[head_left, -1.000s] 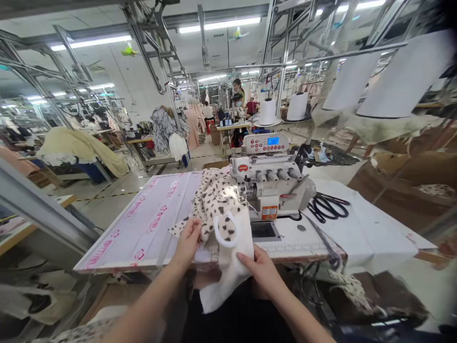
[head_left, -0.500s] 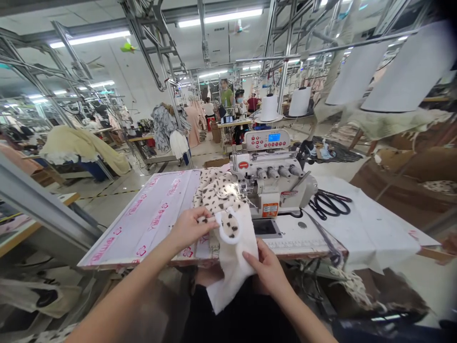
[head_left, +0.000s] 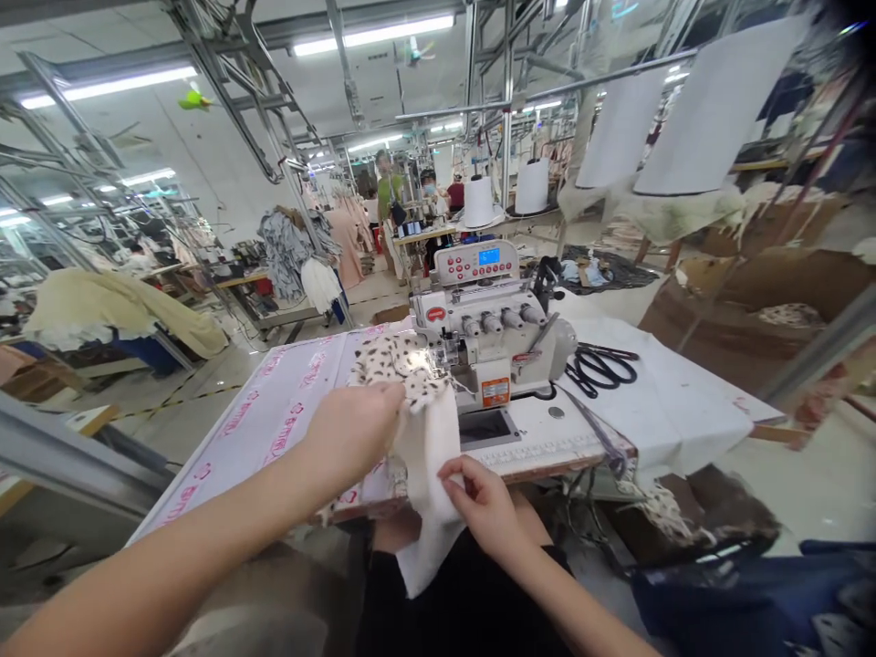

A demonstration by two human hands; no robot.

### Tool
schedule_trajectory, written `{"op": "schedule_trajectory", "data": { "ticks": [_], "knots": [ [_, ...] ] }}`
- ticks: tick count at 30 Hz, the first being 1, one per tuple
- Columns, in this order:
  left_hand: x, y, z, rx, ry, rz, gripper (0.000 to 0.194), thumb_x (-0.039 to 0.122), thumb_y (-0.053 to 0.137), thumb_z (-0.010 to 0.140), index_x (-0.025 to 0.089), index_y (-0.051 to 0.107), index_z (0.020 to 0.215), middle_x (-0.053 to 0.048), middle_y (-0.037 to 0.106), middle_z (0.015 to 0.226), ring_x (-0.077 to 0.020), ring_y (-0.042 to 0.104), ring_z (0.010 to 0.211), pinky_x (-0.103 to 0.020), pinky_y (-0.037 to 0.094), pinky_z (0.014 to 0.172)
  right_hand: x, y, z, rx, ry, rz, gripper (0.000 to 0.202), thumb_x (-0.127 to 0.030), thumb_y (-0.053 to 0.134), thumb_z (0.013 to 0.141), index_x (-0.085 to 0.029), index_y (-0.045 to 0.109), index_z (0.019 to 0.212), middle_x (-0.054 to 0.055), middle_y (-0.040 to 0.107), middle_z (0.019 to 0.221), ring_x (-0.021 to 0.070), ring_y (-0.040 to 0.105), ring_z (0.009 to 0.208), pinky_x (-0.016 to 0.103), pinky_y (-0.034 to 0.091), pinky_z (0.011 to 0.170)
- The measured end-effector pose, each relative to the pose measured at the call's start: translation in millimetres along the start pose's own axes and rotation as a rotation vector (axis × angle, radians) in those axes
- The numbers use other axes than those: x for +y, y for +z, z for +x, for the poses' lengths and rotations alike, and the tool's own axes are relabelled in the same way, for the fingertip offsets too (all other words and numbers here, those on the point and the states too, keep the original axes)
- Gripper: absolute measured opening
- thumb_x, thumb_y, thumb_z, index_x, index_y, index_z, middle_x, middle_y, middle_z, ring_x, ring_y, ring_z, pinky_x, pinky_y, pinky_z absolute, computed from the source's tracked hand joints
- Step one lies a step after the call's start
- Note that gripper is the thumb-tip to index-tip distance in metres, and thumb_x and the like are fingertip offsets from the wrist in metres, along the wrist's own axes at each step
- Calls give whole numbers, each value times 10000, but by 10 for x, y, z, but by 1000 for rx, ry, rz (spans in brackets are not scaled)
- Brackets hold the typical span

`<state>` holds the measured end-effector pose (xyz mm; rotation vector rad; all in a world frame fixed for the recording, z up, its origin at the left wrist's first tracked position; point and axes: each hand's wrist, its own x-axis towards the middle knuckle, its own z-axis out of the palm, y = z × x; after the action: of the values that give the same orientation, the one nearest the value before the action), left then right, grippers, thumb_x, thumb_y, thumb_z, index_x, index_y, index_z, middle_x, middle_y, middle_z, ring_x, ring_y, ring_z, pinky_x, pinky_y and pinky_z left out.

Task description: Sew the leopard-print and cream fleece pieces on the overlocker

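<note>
A cream fabric piece (head_left: 442,438) with dark-spotted fabric (head_left: 387,358) at its upper end lies at the front of the overlock sewing machine (head_left: 489,328). Its spotted part reaches under the lit needle area, and the plain part hangs over the table edge towards my lap. My left hand (head_left: 359,424) is closed at the left edge of the cloth, its back towards me, so the fingertips are hidden. Lower down, my right hand (head_left: 479,502) pinches the plain fabric's right edge between thumb and fingers.
A patterned sheet covers the table (head_left: 274,401) on the left. Black scissors (head_left: 602,367) lie on white cloth right of the machine. Large thread cones (head_left: 718,109) stand at upper right. A cardboard box (head_left: 808,301) is at far right. Other people (head_left: 390,187) are in the background.
My left hand has turned over and now covers its grip on the cloth. The white-edged opening with spotted fabric inside is out of sight. The whole view has shifted slightly right.
</note>
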<state>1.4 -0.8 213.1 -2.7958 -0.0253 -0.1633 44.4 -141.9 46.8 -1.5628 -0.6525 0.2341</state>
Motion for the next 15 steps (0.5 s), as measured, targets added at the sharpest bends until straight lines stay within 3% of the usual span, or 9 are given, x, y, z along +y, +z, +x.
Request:
{"op": "schedule_trajectory", "data": {
  "ticks": [2, 5, 10, 13, 15],
  "knots": [
    [188, 1, -56, -82, 136, 64, 162, 93, 414, 740, 142, 542, 826, -54, 573, 690, -200, 570, 631, -256, 375, 507, 15, 19, 14, -14, 20, 42, 109, -194, 496, 711, -176, 594, 757, -4, 527, 664, 132, 437, 587, 238, 340, 554],
    [464, 231, -160, -196, 293, -1, 222, 52, 412, 723, 113, 541, 893, -74, 574, 735, -209, 575, 650, -276, 433, 516, 44, 15, 31, -43, 53, 207, 113, -230, 480, 725, -170, 576, 724, -10, 510, 638, 133, 434, 608, 243, 351, 590],
    [654, 692, -335, -36, 196, -344, 219, 136, 325, 836, 132, 541, 875, -76, 559, 771, -195, 573, 685, -336, 499, 626, 31, -38, 53, -47, 132, 436, 322, -426, 427, 804, -168, 493, 623, -15, 425, 579, 124, 394, 569, 237, 329, 534],
    [713, 827, -411, 38, 202, -526, 248, 155, 301, 859, 142, 530, 954, -82, 566, 834, -178, 577, 737, -321, 506, 678, -8, -46, 95, -36, 154, 438, 419, -521, 435, 790, -177, 413, 552, -27, 366, 544, 113, 348, 544, 240, 308, 521],
    [751, 851, -455, 28, 241, -520, 276, 109, 301, 839, 130, 521, 1003, -101, 573, 873, -188, 580, 781, -322, 503, 703, -19, -35, 136, -48, 166, 400, 434, -541, 493, 749, -179, 398, 529, -34, 348, 529, 111, 335, 545, 237, 309, 523]
  ]
}}
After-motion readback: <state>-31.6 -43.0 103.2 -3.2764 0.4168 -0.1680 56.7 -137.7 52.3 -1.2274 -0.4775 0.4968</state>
